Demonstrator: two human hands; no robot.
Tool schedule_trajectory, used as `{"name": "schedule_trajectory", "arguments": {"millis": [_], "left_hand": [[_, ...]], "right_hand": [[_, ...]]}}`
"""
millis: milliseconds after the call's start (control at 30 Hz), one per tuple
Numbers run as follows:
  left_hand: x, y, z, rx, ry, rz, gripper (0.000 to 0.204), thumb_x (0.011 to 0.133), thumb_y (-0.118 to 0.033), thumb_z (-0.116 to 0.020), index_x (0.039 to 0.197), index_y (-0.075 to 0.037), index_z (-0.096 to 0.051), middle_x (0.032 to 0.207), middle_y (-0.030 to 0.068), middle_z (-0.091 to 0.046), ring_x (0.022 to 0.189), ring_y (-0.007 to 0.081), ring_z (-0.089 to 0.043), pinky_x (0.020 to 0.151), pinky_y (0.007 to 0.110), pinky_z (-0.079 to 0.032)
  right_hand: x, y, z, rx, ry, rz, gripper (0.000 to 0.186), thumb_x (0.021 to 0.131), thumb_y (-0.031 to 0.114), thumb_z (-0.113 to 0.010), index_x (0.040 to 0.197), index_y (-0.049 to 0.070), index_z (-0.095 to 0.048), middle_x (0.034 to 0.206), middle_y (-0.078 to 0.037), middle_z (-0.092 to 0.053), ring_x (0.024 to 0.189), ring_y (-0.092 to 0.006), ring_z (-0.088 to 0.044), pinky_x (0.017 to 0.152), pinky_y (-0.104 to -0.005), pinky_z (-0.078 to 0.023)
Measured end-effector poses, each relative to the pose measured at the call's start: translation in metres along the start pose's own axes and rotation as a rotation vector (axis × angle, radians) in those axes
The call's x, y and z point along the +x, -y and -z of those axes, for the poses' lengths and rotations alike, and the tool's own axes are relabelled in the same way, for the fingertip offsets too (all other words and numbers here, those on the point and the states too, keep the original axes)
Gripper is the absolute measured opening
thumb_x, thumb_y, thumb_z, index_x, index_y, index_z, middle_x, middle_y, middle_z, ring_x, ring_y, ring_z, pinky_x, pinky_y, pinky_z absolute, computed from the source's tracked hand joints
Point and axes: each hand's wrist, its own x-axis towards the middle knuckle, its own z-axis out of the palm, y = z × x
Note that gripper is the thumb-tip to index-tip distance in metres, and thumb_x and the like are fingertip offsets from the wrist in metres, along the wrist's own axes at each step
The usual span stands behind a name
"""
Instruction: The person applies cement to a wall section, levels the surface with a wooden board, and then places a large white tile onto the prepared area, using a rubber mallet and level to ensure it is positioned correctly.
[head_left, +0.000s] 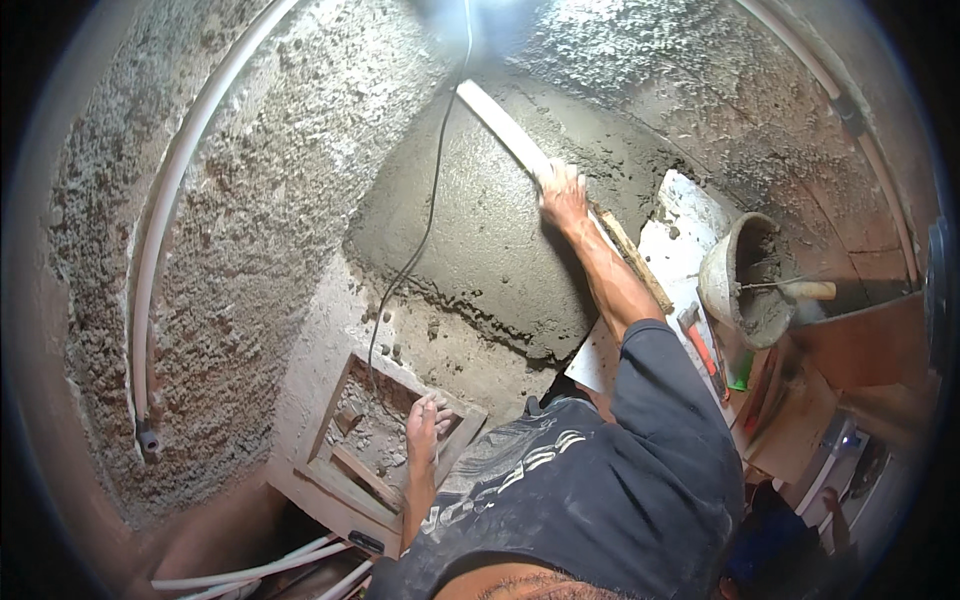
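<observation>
My right hand [565, 197] is closed around a long white straightedge [505, 130], which slants across a patch of wet grey mortar [490, 210]. The bar's far end reaches up near a thin black cable [436, 190]; its near end runs under my forearm. My left hand [428, 418] is low, next to the corner of a wooden frame [470, 432]. Its fingers are curled, and whether they grip the frame's edge is hard to see. Behind the right forearm lies a rough wooden strip [635, 262] on a white board [680, 225].
A bucket [742, 280] with mortar and a wooden-handled tool [810, 290] stands right. A red-handled tool [698, 340] lies nearby. White pipes run along rough walls, one at left [165, 210]. Loose pipes [250, 572] lie lower left. Another person [775, 540] is at lower right.
</observation>
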Motion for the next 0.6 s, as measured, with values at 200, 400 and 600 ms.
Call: {"name": "schedule_trajectory", "arguments": {"millis": [200, 400, 600], "left_hand": [[-0.008, 0.011, -0.008, -0.032, -0.029, 0.1, 0.043, 0.096, -0.032, -0.046, 0.126, -0.002, -0.043, 0.108, 0.0129, -0.058, 0.085, 0.0183, -0.06, 0.071, 0.028, -0.05], [-0.044, 0.01, -0.027, 0.06, 0.002, 0.142, 0.041, 0.097, -0.03, -0.044, 0.127, -0.003, -0.042, 0.111, 0.0139, -0.057, 0.089, 0.02, -0.06, 0.073, 0.029, -0.05], [-0.048, 0.02, -0.029, 0.082, 0.017, 0.105, 0.043, 0.096, -0.032, -0.045, 0.128, -0.003, -0.042, 0.113, 0.0142, -0.056, 0.09, 0.0212, -0.059, 0.074, 0.029, -0.05]], "right_hand": [[-0.023, -0.005, -0.005, 0.127, -0.173, 0.127, 0.039, 0.074, 0.003, -0.055, 0.112, 0.006, -0.058, 0.104, -0.017, -0.051, 0.091, -0.0304, -0.047, 0.073, -0.0445, -0.04], [-0.018, -0.003, 0.022, 0.144, 0.067, -0.081, 0.036, 0.081, 0.008, -0.047, 0.116, 0.008, -0.054, 0.108, -0.022, -0.048, 0.102, -0.036, -0.047, 0.09, -0.0517, -0.036], [0.002, -0.01, 0.02, 0.162, 0.145, -0.142, 0.036, 0.086, 0.009, -0.042, 0.121, 0.008, -0.051, 0.122, -0.023, -0.043, 0.117, -0.0374, -0.04, 0.096, -0.0536, -0.032]]}}
